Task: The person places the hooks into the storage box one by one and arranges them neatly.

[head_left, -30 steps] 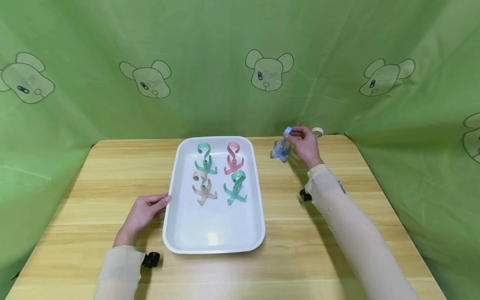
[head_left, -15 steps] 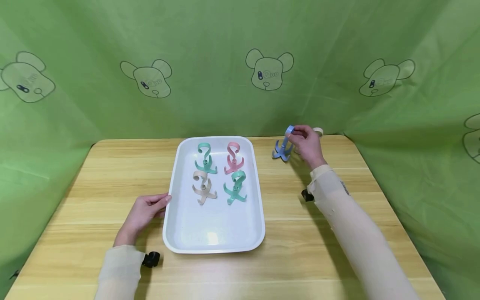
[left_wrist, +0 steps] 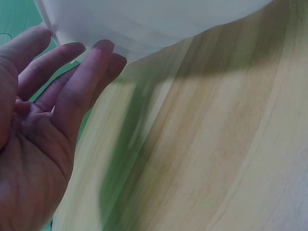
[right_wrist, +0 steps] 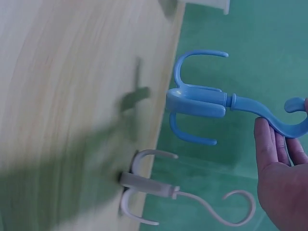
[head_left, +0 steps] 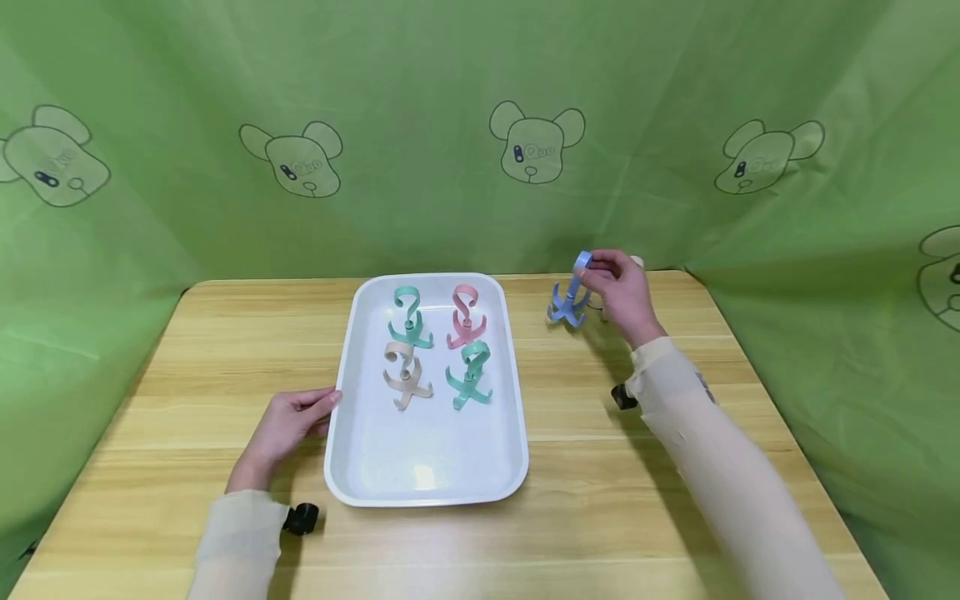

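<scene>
My right hand (head_left: 624, 292) pinches the curved top of a blue four-pronged swivel hook (head_left: 567, 307) near the table's back right. In the right wrist view the blue hook (right_wrist: 197, 101) is upright, its shadow apart from its base, so it appears lifted. A beige hook (right_wrist: 149, 185) stands on the table beside it, mostly hidden behind my right hand in the head view. My left hand (head_left: 288, 429) grips the left rim of a white tray (head_left: 427, 503), thumb at the rim and fingers (left_wrist: 91, 72) against the outer wall.
Inside the tray stand two green hooks (head_left: 468, 385), a pink hook (head_left: 467, 329) and a beige hook (head_left: 407, 385), all in its back half. The wooden table (head_left: 600, 517) ends at the back against a green curtain (head_left: 420, 217).
My right hand has shifted slightly to the right with the blue hook, covering more of the beige hook behind it. The left hand and tray stay practically in place.
</scene>
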`<state>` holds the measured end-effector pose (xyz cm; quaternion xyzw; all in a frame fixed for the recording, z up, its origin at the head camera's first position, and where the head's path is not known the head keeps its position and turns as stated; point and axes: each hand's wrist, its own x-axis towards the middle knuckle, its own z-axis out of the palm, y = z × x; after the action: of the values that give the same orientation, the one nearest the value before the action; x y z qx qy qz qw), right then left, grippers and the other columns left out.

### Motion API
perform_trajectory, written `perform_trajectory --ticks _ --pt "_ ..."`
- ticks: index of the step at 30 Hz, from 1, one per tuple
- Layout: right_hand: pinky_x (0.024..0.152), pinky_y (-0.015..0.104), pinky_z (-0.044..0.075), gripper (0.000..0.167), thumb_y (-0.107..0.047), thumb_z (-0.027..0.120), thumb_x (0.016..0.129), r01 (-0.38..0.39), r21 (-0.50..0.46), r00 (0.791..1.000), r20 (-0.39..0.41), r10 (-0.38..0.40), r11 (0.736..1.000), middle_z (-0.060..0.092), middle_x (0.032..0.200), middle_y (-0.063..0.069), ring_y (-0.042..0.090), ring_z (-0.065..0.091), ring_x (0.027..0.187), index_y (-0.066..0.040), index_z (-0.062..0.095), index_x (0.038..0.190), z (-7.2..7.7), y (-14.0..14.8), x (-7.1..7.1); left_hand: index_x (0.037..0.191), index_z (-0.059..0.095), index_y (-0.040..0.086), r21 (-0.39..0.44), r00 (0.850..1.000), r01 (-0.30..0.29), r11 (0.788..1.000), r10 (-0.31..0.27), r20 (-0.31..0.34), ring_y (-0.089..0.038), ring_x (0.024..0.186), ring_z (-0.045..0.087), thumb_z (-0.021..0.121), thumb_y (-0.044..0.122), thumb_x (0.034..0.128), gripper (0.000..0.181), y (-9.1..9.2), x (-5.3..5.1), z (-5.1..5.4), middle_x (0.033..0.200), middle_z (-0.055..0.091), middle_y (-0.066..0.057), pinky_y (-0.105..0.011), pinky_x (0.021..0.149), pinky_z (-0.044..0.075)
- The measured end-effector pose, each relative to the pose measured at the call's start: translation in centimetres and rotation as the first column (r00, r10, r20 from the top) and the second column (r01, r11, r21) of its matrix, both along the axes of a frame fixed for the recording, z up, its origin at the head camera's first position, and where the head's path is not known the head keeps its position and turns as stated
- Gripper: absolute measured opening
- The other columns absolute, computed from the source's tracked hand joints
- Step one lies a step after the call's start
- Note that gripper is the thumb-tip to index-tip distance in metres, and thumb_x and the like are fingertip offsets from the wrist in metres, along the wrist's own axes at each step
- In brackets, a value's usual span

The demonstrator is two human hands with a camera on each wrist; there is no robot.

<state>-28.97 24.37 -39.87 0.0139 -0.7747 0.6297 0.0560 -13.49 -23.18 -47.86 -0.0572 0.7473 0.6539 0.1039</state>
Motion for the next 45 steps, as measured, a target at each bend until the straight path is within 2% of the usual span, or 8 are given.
perform_trajectory --ticks 6,16,23,29,32,35,39,45 --pt "0.090 0.020 0.051 0.048 -0.015 0.071 0.093 -0.029 -0.009 0.999 -0.032 0.029 1.000 0.055 0.119 0.010 0.018 0.054 0.106 0.002 0.049 0.132 1.8 -0.2 1.6 0.127 0.057 -0.012 0.004 1.000 0.007 1.000 -0.007 -0.006 -0.015 0.093 0.069 0.067 0.022 0.0968 0.047 0.1 0.1 0.3 0.123 0.060 -0.029 -0.033 0.081 0.059" --pt "0.089 0.019 0.051 0.046 -0.011 0.073 0.091 -0.067 -0.032 0.994 -0.085 0.064 0.997 0.057 0.116 0.011 0.019 0.056 0.103 0.004 0.052 0.129 4.4 -1.0 3.6 0.127 0.056 -0.013 0.029 1.000 0.001 1.000 -0.002 0.004 -0.015 0.093 0.069 0.066 0.019 0.0974 0.044 0.2 0.3 0.6 0.123 0.059 -0.030 -0.033 0.082 0.059" --pt "0.089 0.020 0.052 0.045 -0.014 0.073 0.091 -0.092 0.004 0.989 -0.120 0.092 0.996 0.058 0.115 0.012 0.021 0.056 0.104 0.003 0.053 0.128 5.5 -1.2 5.2 0.127 0.056 -0.013 0.029 1.000 0.010 1.000 -0.010 -0.002 -0.016 0.093 0.068 0.064 0.017 0.0981 0.043 0.3 0.3 0.7 0.124 0.059 -0.030 -0.033 0.082 0.059" --pt "0.087 0.021 0.053 0.045 -0.016 0.073 0.091 -0.133 0.026 0.982 -0.129 0.136 0.991 0.058 0.114 0.014 0.024 0.056 0.104 0.002 0.054 0.128 6.4 -1.8 7.1 0.128 0.055 -0.012 0.031 1.000 0.006 1.000 -0.005 -0.002 -0.017 0.096 0.068 0.064 0.017 0.0984 0.042 0.3 0.4 0.8 0.125 0.058 -0.030 -0.033 0.083 0.058" --pt "0.083 0.021 0.054 0.046 -0.019 0.073 0.092 -0.134 0.071 0.982 -0.127 0.143 0.988 0.059 0.114 0.013 0.023 0.056 0.104 0.000 0.054 0.129 6.8 -2.1 8.2 0.128 0.056 -0.012 0.023 1.000 0.006 1.000 -0.006 -0.001 -0.017 0.096 0.068 0.064 0.017 0.0984 0.042 0.3 0.4 0.8 0.125 0.058 -0.030 -0.033 0.083 0.058" --pt "0.084 0.021 0.054 0.045 -0.019 0.072 0.092 -0.143 0.095 0.979 -0.134 0.155 0.985 0.059 0.114 0.012 0.022 0.057 0.105 0.001 0.055 0.128 7.2 -2.5 9.1 0.128 0.056 -0.012 0.014 1.000 0.004 1.000 -0.004 0.001 -0.016 0.096 0.068 0.064 0.018 0.0984 0.043 0.3 0.4 0.8 0.125 0.058 -0.030 -0.033 0.083 0.058" --pt "0.092 0.024 0.053 0.042 -0.012 0.072 0.091 -0.176 0.089 0.968 -0.165 0.188 0.980 0.059 0.114 0.015 0.024 0.058 0.105 0.004 0.055 0.126 7.8 -3.2 10.1 0.128 0.056 -0.011 0.006 1.000 0.001 1.000 -0.001 0.004 -0.015 0.096 0.067 0.064 0.019 0.0984 0.043 0.3 0.5 1.0 0.126 0.058 -0.029 -0.033 0.083 0.058" --pt "0.092 0.025 0.053 0.038 -0.005 0.072 0.091 -0.220 0.090 0.948 -0.217 0.235 0.971 0.060 0.114 0.016 0.025 0.058 0.104 0.006 0.056 0.124 8.5 -3.9 11.3 0.128 0.056 -0.011 0.009 1.000 -0.003 1.000 0.003 0.010 -0.015 0.095 0.068 0.063 0.018 0.0987 0.042 0.4 0.5 1.1 0.126 0.057 -0.029 -0.033 0.083 0.058"
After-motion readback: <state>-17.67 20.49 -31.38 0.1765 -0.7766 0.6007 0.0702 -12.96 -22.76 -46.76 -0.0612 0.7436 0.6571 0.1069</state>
